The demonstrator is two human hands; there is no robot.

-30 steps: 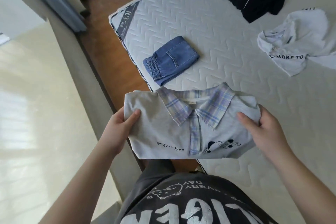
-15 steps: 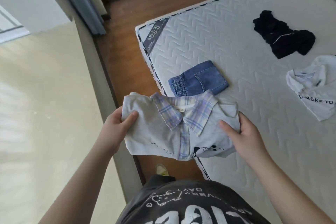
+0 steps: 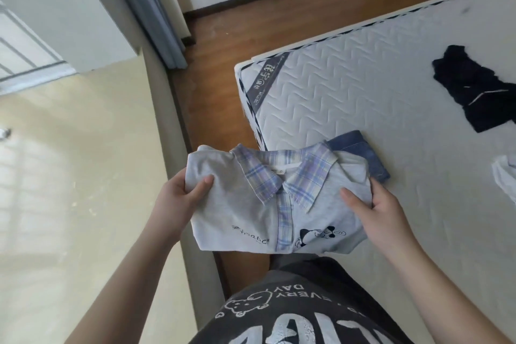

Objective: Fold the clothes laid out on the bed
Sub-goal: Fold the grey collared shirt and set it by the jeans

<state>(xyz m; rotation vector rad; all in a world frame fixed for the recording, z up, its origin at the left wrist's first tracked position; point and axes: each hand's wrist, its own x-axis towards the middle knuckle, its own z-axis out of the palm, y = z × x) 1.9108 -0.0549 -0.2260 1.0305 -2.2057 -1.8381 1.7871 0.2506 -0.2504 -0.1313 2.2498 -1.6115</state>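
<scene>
I count four garments. One folded grey shirt (image 3: pixel 268 204) with plaid collar, held at centre over the mattress (image 3: pixel 363 78) corner. One folded denim piece (image 3: pixel 363 153) at 1 o'clock, half hidden behind it. One dark garment (image 3: pixel 474 89) at 2 o'clock and one white garment (image 3: pixel 505 181) at 3, both cut off. Left hand (image 3: pixel 178 198) and right hand (image 3: pixel 377 209) each pinch a shirt side, thumbs on top.
</scene>
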